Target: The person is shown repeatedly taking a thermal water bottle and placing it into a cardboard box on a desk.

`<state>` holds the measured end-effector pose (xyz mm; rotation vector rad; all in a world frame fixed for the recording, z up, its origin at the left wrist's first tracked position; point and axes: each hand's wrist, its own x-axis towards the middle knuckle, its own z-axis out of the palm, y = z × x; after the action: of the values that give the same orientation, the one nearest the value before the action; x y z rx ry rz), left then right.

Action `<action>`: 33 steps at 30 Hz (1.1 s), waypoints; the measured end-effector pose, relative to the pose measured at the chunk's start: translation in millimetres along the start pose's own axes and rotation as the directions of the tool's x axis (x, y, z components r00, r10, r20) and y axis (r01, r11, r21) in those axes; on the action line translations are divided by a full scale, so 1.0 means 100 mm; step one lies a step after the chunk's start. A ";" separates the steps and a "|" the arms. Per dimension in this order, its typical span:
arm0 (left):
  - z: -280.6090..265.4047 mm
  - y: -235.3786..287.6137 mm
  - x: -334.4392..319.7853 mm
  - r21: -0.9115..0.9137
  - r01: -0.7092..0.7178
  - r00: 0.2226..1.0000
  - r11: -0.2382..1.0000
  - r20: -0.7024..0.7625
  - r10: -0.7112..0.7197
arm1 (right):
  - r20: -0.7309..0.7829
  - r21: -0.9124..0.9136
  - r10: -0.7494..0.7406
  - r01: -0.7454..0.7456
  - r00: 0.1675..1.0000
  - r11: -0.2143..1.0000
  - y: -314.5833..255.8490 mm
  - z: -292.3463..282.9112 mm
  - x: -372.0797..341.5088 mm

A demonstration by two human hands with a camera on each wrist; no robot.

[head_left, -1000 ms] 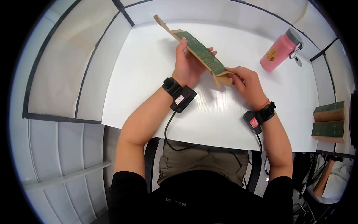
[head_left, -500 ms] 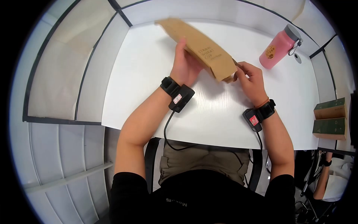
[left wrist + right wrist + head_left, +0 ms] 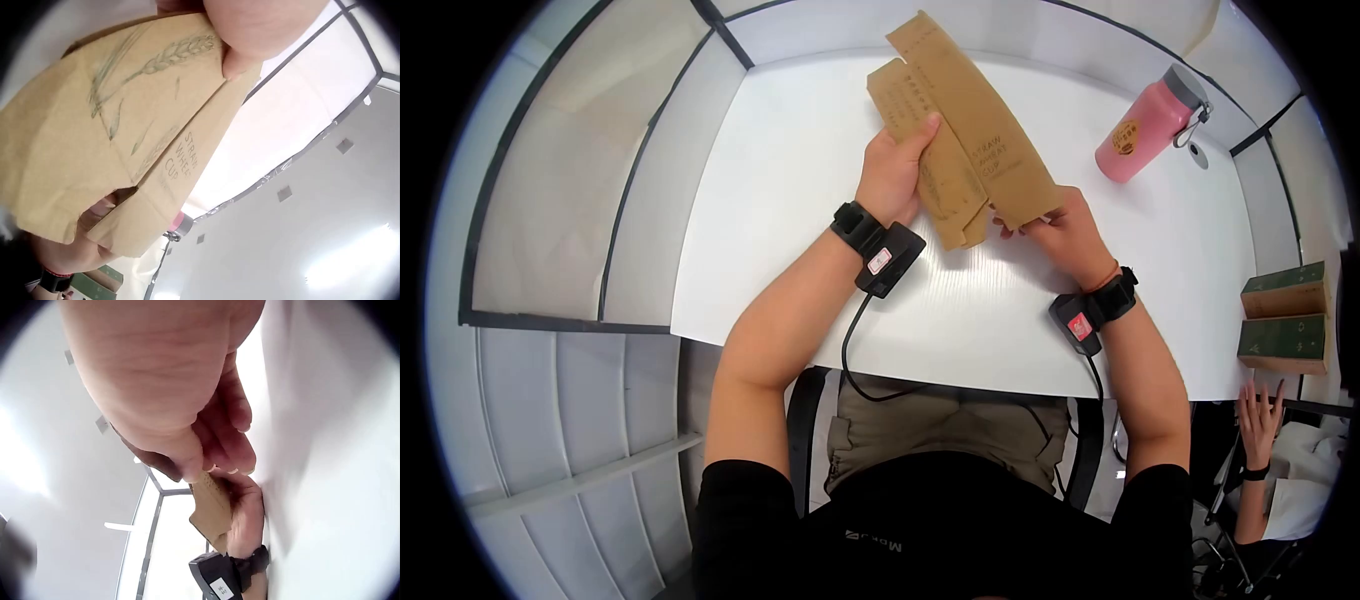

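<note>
A brown cardboard box (image 3: 992, 130), loosely opened out, is held up over the table between both hands. Its panels carry printed lettering that reads "STRAW WHEAT CUP". My left hand (image 3: 897, 168) grips the left panel, thumb lying across its face and fingers hidden behind. At the lower right end, my right hand (image 3: 1072, 238) pinches the card by its edge, most fingertips out of sight beneath it. A wheat-ear drawing shows on the box (image 3: 119, 137) in the left wrist view. The right wrist view has the right hand (image 3: 169, 394) close up, with the card's edge (image 3: 211, 509) beyond.
A pink bottle (image 3: 1145, 130) with a grey lid stands at the back right of the white table (image 3: 800, 290). Two green and brown boxes (image 3: 1285, 315) sit at the right edge. Another person's hand (image 3: 1260, 425) shows at the lower right, beyond the table.
The box has turned from its green side to its brown printed faces and opened wider, two panels now side by side. My right hand has shifted slightly, still at the box's lower end.
</note>
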<state>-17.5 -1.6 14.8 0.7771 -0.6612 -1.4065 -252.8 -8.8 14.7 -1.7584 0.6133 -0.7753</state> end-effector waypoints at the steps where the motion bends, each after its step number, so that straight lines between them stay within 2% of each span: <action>1: -0.02 0.00 0.01 -0.002 0.014 1.000 1.000 0.007 -0.014 | 0.010 0.001 -0.004 0.004 1.000 1.000 -0.02 0.01 -0.01; 6: -0.06 -0.03 0.04 -0.011 0.046 0.999 0.999 0.010 -0.046 | 0.028 0.009 -0.021 0.020 0.999 1.000 -0.07 0.04 -0.03; 9: -0.10 0.00 0.08 0.009 0.097 0.995 0.995 0.034 -0.097 | 0.010 -0.131 -0.064 0.065 0.998 0.989 -0.11 0.02 -0.03; 12: -0.04 0.08 0.06 0.025 0.071 0.992 0.997 0.107 -0.074 | -0.024 -0.288 -0.131 0.119 0.991 0.950 -0.09 0.04 -0.03; 15: 0.06 0.12 0.01 0.094 0.067 0.994 0.993 0.075 -0.074 | 0.052 -0.632 -0.300 0.264 0.952 0.729 -0.18 -0.02 0.00; 18: 0.17 0.15 -0.07 0.160 0.131 0.991 0.978 -0.013 -0.131 | 0.014 -0.706 -0.430 0.313 0.903 0.636 -0.17 -0.03 0.01; 21: -0.07 0.05 0.10 0.224 0.209 0.966 0.952 0.103 -0.237 | 0.055 -0.767 -0.439 0.319 0.897 0.556 -0.14 -0.09 0.00; 22: -0.04 0.03 0.06 0.228 0.172 0.980 0.959 0.060 -0.190 | 0.068 -0.781 -0.441 0.323 0.895 0.535 -0.13 -0.10 0.00; 27: -0.06 0.06 0.08 0.246 0.180 0.966 0.952 0.138 -0.218 | 0.115 -0.810 -0.501 0.373 0.858 0.452 -0.18 -0.09 0.03; 30: -0.05 0.08 0.06 0.211 0.178 0.973 0.961 0.111 -0.204 | 0.075 -0.822 -0.594 0.387 0.801 0.417 -0.19 -0.05 0.10; 33: -0.05 0.01 0.07 0.151 0.153 0.982 0.977 0.091 -0.168 | -0.100 -0.762 -0.445 0.220 0.890 0.609 -0.24 -0.02 0.05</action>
<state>-12.5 -8.5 12.4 0.8914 -0.8007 -1.5676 -250.7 -6.4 39.0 -2.5998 0.8817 -1.1642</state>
